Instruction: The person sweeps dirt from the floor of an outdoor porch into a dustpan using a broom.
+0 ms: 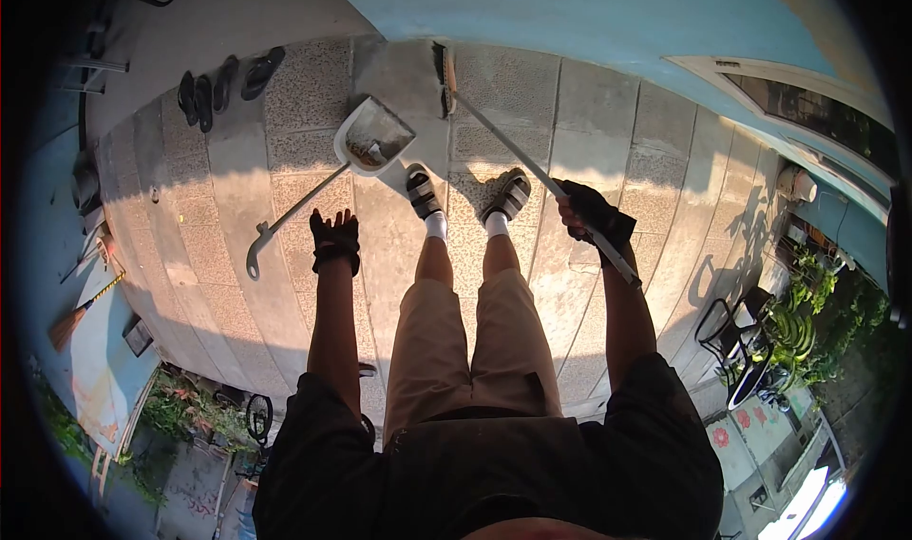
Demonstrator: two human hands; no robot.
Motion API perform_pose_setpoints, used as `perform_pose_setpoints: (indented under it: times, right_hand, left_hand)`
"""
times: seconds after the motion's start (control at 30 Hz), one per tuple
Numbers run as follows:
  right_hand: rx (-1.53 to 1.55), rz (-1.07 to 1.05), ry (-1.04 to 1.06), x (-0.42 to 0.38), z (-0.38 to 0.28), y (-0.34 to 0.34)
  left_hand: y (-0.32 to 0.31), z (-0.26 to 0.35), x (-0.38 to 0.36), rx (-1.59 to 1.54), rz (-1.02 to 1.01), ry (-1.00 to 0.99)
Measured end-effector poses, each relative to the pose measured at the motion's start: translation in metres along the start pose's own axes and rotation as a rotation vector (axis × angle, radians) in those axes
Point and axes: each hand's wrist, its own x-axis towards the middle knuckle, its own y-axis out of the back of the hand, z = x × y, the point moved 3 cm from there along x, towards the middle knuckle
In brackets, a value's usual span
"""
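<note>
My right hand (594, 215), in a black fingerless glove, is wrapped round the long grey handle of a broom (518, 151). The broom's dark bristle head touches the paving near the blue wall. My left hand (335, 236), gloved the same way, is held out with its fingers apart and nothing in it. Just beyond and to its left, a long-handled dustpan (391, 141) lies on the paving with some debris in its pan. Its grey handle slants toward the lower left, ending in a curved grip a little apart from my left hand.
Dark slippers (204, 101) lie at the upper left. A blue wall (532, 18) borders the paving ahead. At the left leans another broom (85, 312). To the right are a black chair (736, 345) and green plants (807, 322). My sandalled feet (506, 193) stand between dustpan and broom handle.
</note>
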Motion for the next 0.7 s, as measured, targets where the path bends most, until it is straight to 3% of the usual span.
perform_pose_setpoints:
  times: [0.07, 0.13, 0.2, 0.23, 0.27, 0.33, 0.47, 0.53, 0.57, 0.6, 0.63, 0.67, 0.7]
  right_hand:
    - [-0.055, -0.013, 0.008, 0.010, 0.005, -0.004]
    - [-0.040, 0.052, 0.051, 0.013, 0.010, -0.005]
    - [0.020, 0.062, 0.003, 0.018, 0.018, 0.005]
    - [0.026, 0.076, 0.003, 0.017, 0.020, 0.007]
    - [0.033, 0.091, 0.009, 0.017, 0.020, 0.009]
    - [0.010, 0.108, 0.000, 0.012, 0.020, 0.008]
    - [0.040, 0.070, 0.048, 0.011, 0.025, 0.015]
    - [0.078, 0.045, 0.051, 0.005, 0.022, 0.011]
    - [0.048, 0.015, 0.035, 0.002, 0.020, 0.001]
    - [0.015, 0.003, 0.039, -0.003, 0.014, 0.002]
    - [-0.001, -0.034, 0.029, 0.012, 0.026, 0.026]
    - [0.082, -0.121, 0.061, 0.004, 0.018, 0.006]
    - [0.088, -0.105, 0.053, 0.004, 0.010, -0.008]
  left_hand:
    - [-0.034, -0.030, -0.070, 0.405, -0.313, -0.105]
    - [-0.074, -0.054, -0.167, 0.575, -0.835, -0.113]
    - [-0.096, -0.068, -0.288, 0.360, -1.386, 0.123]
    - [-0.101, -0.068, -0.335, 0.145, -1.773, 0.443]
    - [-0.122, -0.079, -0.384, -0.168, -2.287, 0.715]
    - [-0.119, -0.084, -0.434, -0.161, -2.260, 0.791]
    - [-0.128, -0.121, -0.440, -0.161, -2.395, 0.368]
    - [-0.120, -0.144, -0.419, 0.165, -2.295, 0.251]
    - [-0.118, -0.151, -0.396, 0.410, -2.228, 0.051]
    - [-0.116, -0.151, -0.367, 0.649, -2.037, 0.017]
    - [-0.108, -0.155, -0.339, 0.609, -1.681, 0.101]
    - [-0.100, -0.164, -0.287, 0.489, -1.442, 0.070]
    - [-0.098, -0.162, -0.240, 0.578, -1.192, -0.040]
